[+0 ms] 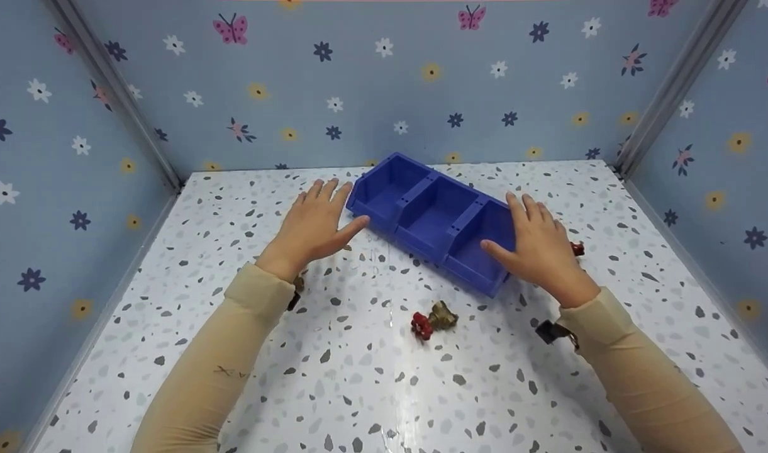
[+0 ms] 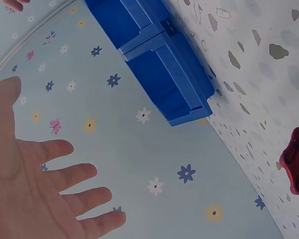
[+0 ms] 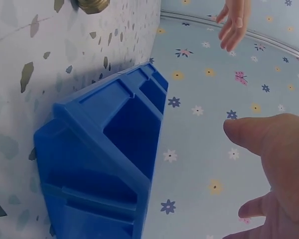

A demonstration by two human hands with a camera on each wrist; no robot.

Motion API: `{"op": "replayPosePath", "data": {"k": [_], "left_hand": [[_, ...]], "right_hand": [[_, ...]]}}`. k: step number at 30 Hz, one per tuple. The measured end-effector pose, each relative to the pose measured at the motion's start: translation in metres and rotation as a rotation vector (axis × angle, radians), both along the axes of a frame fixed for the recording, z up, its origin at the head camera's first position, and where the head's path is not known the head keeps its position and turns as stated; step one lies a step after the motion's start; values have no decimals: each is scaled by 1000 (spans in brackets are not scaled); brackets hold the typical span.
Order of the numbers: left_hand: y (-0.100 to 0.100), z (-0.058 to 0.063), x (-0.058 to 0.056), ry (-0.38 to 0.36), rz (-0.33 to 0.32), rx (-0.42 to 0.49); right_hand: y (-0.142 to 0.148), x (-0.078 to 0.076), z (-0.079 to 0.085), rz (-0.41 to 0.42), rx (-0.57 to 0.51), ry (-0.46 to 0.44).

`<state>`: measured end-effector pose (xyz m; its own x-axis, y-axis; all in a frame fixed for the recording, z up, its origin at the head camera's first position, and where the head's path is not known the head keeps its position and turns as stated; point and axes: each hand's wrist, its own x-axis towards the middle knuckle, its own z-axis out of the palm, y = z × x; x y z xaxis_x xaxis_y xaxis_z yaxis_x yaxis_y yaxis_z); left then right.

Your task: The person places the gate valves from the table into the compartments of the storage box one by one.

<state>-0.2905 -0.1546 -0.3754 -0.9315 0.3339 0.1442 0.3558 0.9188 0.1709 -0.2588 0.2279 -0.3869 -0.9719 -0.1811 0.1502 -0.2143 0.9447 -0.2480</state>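
A blue bin with three compartments (image 1: 421,246) sits slantwise on the speckled tabletop. My left hand (image 1: 313,228) hovers just off the bin's left end, fingers spread and holding nothing. Over the bin's right end is my right hand (image 1: 539,251), its thumb and fingers apart and no object in its grasp. The right wrist view shows the bin's end wall (image 3: 89,209) beside that hand (image 3: 284,174). Nearer to me lies a brass valve with a red handwheel (image 1: 422,326).
Another red handwheel (image 1: 577,249) shows past my right hand, mostly hidden by it. A brass piece (image 1: 299,284) peeks out beside my left wrist. Flower-patterned panels (image 1: 371,88) enclose the table at the back and both sides.
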Motion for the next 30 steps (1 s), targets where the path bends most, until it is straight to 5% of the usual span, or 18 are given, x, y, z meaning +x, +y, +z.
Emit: {"op": "replayPosePath", "data": {"k": [12,30], "left_hand": [[-2,0,-16,6,-21,125],[6,-3,-48,-105,39,265]], "right_hand": [[5,-1,-8,-10,-104,-41],[13,2,-14,-60,-203,-183]]}}
